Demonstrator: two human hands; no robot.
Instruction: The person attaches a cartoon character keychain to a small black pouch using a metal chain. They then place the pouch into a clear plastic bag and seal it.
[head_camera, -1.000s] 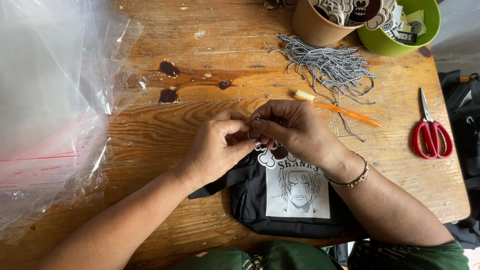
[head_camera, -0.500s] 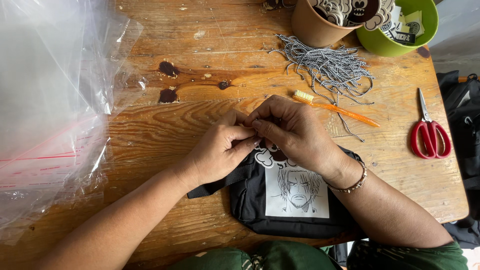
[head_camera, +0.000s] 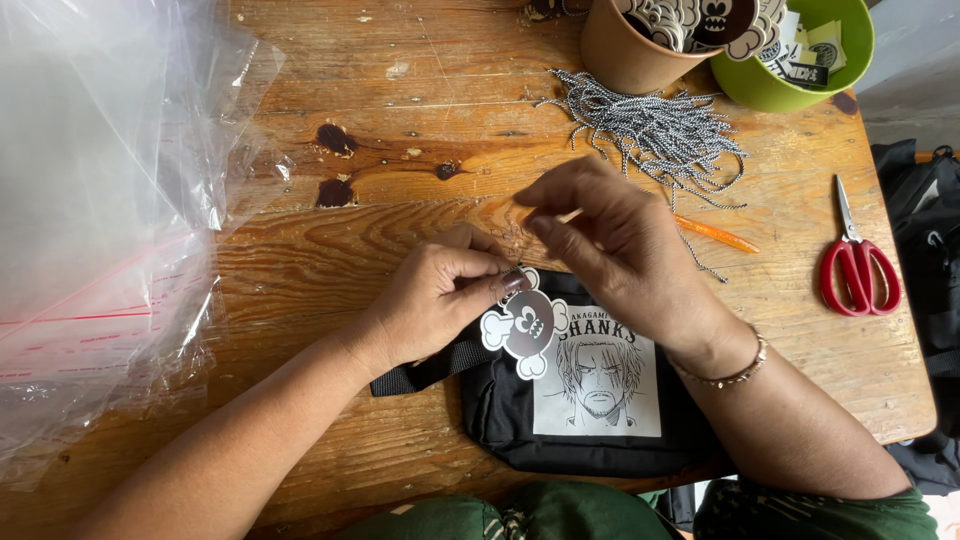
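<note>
A worn wooden table (head_camera: 400, 130) with dark stains fills the view, and a heap of clear plastic bags (head_camera: 100, 200) lies on its left part. Near the front edge lies a small black pouch (head_camera: 590, 420) with a white printed panel showing a drawn face. The left hand (head_camera: 440, 300) pinches narrowly, thumb against forefinger, on the top of a die-cut card tag (head_camera: 525, 325) shaped like a dark skull with white bones; the tag rests on the upper left corner of the pouch, touching it. The right hand (head_camera: 620, 250) is raised just above, its fingertips closed narrowly as if on a thin string (I cannot tell for sure if a string is between them, it is too small to see). I judge the tag to be light, stiff and easy to bend, so it is best held at its top edge, near the hole; the pouch looks soft and light and can be taken by its black strap (head_camera: 430, 370). Behind the hands a bundle of black-and-white cords (head_camera: 650, 130) lies loose, with an orange stick-like tool (head_camera: 715, 235) beside it and red scissors (head_camera: 860, 265) well to the right. At the far edge a brown paper cup (head_camera: 625, 55) holds more skull tags, and just beside it a green bowl (head_camera: 850, 65) holds small printed cards.
</note>
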